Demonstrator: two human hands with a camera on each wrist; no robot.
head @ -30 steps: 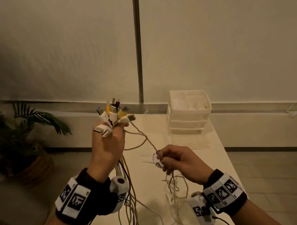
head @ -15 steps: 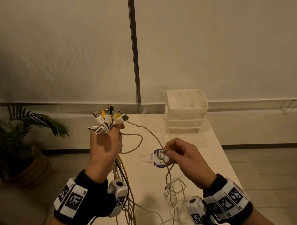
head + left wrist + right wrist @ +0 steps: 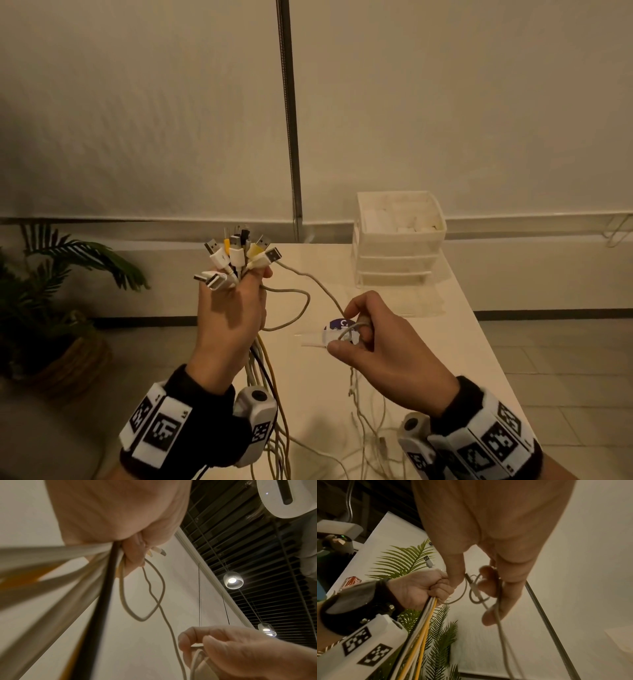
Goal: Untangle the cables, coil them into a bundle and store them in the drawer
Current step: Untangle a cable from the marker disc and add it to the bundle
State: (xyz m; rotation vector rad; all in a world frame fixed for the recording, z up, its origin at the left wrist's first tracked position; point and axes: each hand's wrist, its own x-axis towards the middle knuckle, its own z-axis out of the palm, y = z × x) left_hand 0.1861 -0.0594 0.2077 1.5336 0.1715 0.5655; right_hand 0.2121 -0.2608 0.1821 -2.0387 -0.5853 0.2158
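My left hand [image 3: 233,315] is raised over the table and grips a bundle of cables [image 3: 263,370], white, yellow and black, whose USB plugs [image 3: 236,255] fan out above the fist. One grey cable [image 3: 308,284] runs from that fist to my right hand [image 3: 363,337], which pinches its looped end [image 3: 476,592] against a small white and purple label [image 3: 337,330]. The loose lengths hang down onto the table [image 3: 370,431]. The white drawer unit [image 3: 399,240] stands at the table's far end, its drawers closed.
A white table [image 3: 462,342] lies below both hands, its right edge next to a tiled floor. A potted palm [image 3: 51,274] stands on the left. A vertical metal strip [image 3: 289,120] runs down the wall behind. Items fill the drawer unit's open top tray.
My right hand has risen a little and turned, bringing the label and a small cable loop into view between its fingers. The left hand keeps gripping the bundle, nearly still.
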